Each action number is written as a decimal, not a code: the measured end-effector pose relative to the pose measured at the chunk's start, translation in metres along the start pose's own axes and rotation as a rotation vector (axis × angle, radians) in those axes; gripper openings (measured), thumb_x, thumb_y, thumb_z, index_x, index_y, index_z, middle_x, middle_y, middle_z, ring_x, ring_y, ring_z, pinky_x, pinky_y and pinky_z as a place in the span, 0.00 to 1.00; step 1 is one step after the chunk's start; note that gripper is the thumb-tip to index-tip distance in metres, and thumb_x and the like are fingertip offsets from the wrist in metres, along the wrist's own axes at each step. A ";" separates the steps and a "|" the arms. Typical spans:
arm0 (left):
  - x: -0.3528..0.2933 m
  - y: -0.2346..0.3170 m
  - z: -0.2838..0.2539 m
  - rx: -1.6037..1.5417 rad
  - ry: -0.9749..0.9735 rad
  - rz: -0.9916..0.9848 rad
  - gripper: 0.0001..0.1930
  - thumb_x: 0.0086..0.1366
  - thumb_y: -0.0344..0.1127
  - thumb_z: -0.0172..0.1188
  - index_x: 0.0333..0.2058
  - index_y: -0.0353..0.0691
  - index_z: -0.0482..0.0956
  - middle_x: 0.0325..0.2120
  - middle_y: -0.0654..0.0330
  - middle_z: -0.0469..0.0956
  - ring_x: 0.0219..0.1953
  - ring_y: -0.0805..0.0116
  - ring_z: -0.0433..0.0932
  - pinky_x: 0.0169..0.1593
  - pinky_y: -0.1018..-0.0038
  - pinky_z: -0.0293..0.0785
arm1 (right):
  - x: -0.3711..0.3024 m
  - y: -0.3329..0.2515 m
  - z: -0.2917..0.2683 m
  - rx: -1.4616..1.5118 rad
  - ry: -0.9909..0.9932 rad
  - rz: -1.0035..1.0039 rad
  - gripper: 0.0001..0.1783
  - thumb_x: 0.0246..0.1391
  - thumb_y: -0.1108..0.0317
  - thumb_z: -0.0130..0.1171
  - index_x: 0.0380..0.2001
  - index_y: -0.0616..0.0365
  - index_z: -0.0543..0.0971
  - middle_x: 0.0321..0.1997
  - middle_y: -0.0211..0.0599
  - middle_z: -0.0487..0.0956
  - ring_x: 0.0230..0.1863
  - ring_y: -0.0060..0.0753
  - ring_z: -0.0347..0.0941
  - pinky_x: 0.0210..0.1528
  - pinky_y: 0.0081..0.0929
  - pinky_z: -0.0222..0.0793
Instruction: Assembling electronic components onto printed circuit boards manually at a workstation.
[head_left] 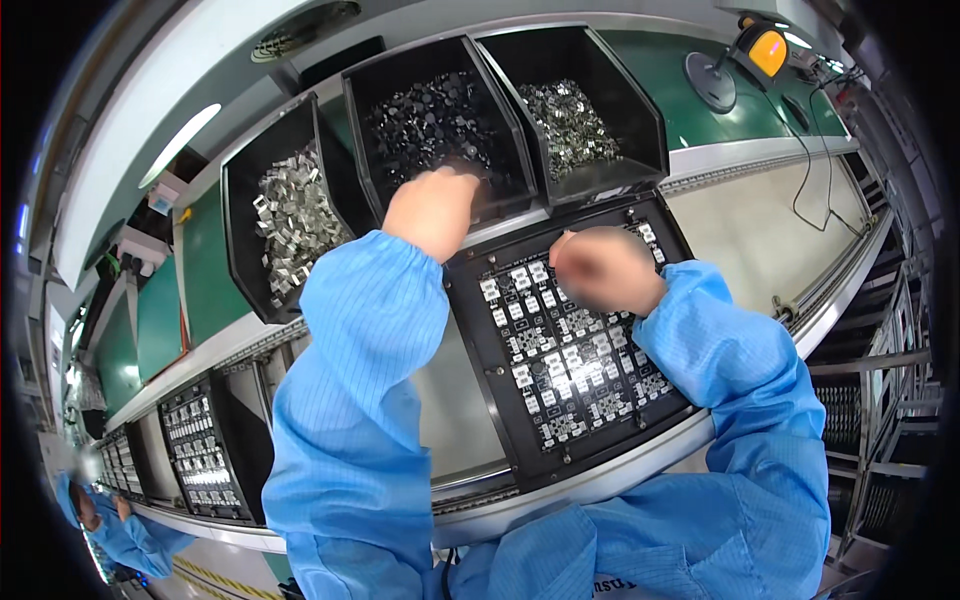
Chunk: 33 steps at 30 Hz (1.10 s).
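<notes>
Marking: dark lettering [614, 584], partly visible | Location: lower edge, at blue gown [520, 555] | Elsewhere: none legible

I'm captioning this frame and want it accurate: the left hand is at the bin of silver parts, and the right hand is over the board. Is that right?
Not quite: the head view shows the left hand at the bin of black parts. The right hand is over the board.

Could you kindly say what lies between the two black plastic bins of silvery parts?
The head view shows a third black plastic bin of small dark parts, the left hand at its front.
</notes>
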<state>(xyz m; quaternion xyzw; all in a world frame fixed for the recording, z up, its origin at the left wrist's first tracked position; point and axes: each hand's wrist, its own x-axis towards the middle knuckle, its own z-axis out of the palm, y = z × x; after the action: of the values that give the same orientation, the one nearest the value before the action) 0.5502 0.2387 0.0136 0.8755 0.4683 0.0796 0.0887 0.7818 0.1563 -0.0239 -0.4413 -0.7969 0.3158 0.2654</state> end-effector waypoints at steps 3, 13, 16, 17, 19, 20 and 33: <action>0.005 -0.004 0.001 0.020 0.073 0.018 0.12 0.55 0.24 0.52 0.37 0.38 0.80 0.33 0.52 0.76 0.38 0.52 0.76 0.45 0.63 0.73 | 0.003 -0.006 -0.004 -0.006 0.014 0.011 0.09 0.46 0.79 0.59 0.32 0.57 0.73 0.20 0.29 0.69 0.20 0.22 0.65 0.24 0.20 0.64; 0.013 -0.014 -0.002 -0.035 0.204 -0.064 0.09 0.50 0.21 0.56 0.30 0.38 0.80 0.31 0.53 0.75 0.38 0.53 0.76 0.43 0.64 0.72 | 0.005 -0.008 0.000 -0.147 0.034 -0.142 0.10 0.45 0.79 0.59 0.32 0.57 0.72 0.24 0.33 0.71 0.24 0.29 0.70 0.27 0.25 0.68; 0.016 -0.018 0.003 -0.093 0.238 -0.072 0.12 0.46 0.18 0.54 0.30 0.38 0.79 0.30 0.53 0.76 0.37 0.53 0.76 0.43 0.64 0.72 | 0.006 -0.016 -0.006 -0.071 -0.025 -0.039 0.10 0.48 0.76 0.59 0.35 0.58 0.73 0.27 0.35 0.73 0.29 0.32 0.72 0.31 0.27 0.70; 0.016 -0.020 0.004 -0.094 0.229 -0.073 0.12 0.46 0.19 0.54 0.30 0.39 0.78 0.29 0.53 0.75 0.36 0.53 0.76 0.42 0.64 0.73 | 0.007 -0.023 -0.010 -0.040 -0.032 0.003 0.10 0.48 0.74 0.58 0.35 0.57 0.72 0.28 0.36 0.74 0.31 0.36 0.73 0.34 0.30 0.70; 0.017 -0.018 0.004 -0.095 0.235 -0.075 0.13 0.45 0.19 0.55 0.31 0.39 0.78 0.29 0.54 0.75 0.35 0.54 0.76 0.42 0.64 0.73 | 0.010 -0.030 -0.023 -0.033 0.024 -0.052 0.09 0.50 0.75 0.58 0.36 0.59 0.73 0.28 0.36 0.75 0.30 0.31 0.74 0.33 0.25 0.70; 0.018 -0.019 0.004 -0.114 0.252 -0.091 0.13 0.45 0.20 0.56 0.32 0.38 0.77 0.28 0.54 0.75 0.35 0.54 0.76 0.42 0.64 0.73 | 0.013 -0.028 -0.029 -0.032 0.068 -0.109 0.10 0.50 0.76 0.58 0.37 0.61 0.74 0.29 0.35 0.74 0.30 0.26 0.73 0.31 0.21 0.71; -0.021 0.040 -0.036 -0.647 0.456 0.032 0.12 0.50 0.18 0.57 0.35 0.35 0.77 0.23 0.63 0.74 0.23 0.80 0.69 0.27 0.82 0.67 | 0.080 0.019 -0.083 -0.526 -0.024 0.136 0.19 0.49 0.70 0.57 0.46 0.62 0.74 0.40 0.48 0.78 0.45 0.45 0.74 0.47 0.32 0.69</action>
<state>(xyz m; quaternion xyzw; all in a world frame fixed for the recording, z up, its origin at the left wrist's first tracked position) 0.5631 0.2022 0.0568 0.7695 0.4129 0.4168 0.2523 0.8131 0.2567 0.0284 -0.5439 -0.8231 0.1204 0.1103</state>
